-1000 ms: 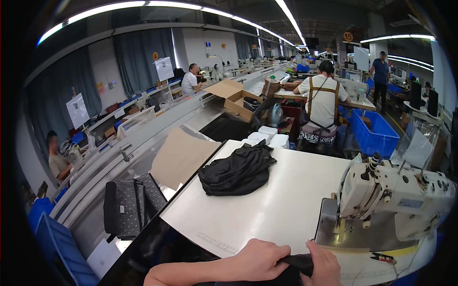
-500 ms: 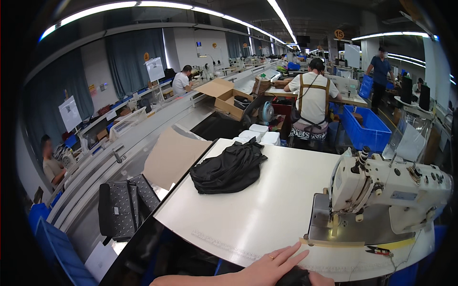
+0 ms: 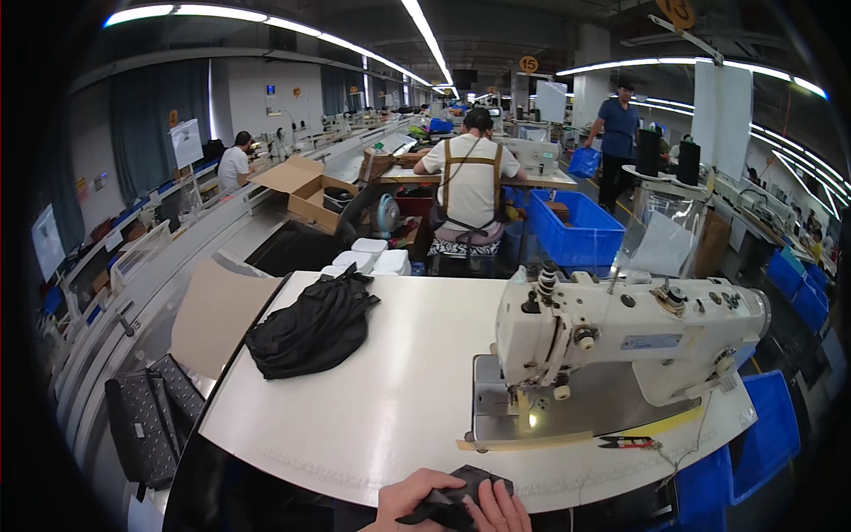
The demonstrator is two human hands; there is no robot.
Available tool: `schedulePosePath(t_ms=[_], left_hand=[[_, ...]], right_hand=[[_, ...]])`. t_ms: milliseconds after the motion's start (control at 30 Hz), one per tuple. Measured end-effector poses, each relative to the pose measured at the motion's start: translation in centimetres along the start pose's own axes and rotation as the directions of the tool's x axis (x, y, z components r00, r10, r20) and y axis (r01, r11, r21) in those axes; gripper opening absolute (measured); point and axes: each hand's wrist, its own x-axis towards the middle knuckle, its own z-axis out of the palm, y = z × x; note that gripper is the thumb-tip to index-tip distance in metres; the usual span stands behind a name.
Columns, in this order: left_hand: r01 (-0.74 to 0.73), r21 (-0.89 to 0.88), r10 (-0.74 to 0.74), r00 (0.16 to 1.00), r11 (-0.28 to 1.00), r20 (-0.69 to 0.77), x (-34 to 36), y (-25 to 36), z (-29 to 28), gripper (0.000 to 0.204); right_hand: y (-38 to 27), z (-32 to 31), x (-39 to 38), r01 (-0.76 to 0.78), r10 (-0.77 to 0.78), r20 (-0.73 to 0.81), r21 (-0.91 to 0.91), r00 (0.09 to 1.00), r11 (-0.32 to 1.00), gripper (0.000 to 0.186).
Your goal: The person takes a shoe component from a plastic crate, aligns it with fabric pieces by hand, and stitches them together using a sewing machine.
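At the bottom centre, my left hand (image 3: 409,496) and my right hand (image 3: 496,510) are closed on a black piece of fabric (image 3: 463,483) at the front edge of the white table (image 3: 372,417). The fabric looks folded; part of it is hidden by my fingers. Above and right of my hands stands a white sewing machine (image 3: 612,328) on a metal plate with yellow tape, and small red-and-black thread snips (image 3: 620,442) lie beside it. A crumpled black fabric bundle (image 3: 310,328) lies on the table's left part.
A tan sheet (image 3: 213,310) and grey patterned bag pieces (image 3: 151,417) lie at left. Beyond the table are white stacks (image 3: 390,263), an open cardboard box (image 3: 310,199), a blue bin (image 3: 576,230), a seated co-worker (image 3: 470,186) and a standing person (image 3: 612,133). More blue bins (image 3: 767,426) sit at right.
The view has swung rightward. My hands have shifted, and more of the black fabric now shows raised between them. The standing person in the background has moved, with a blue bag in hand.
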Motion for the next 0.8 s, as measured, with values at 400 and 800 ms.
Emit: schedulePosePath(t_ms=[400, 800], left_hand=[[0.398, 0.002, -0.396, 0.914, 0.917, -0.088, -0.1, -1.0, 0.1, 0.049], [0.400, 0.110, -0.404, 0.915, 0.910, 0.014, -0.3, -2.9, -1.1, 0.049]], right_hand=[[5.8, 1.7, 3.9, 0.148, -0.149, -0.199, -0.021, 0.969, 0.989, 0.040], [4.2, 0.5, 6.0, 0.083, -0.074, -0.072, 0.140, 0.995, 0.987, 0.045]])
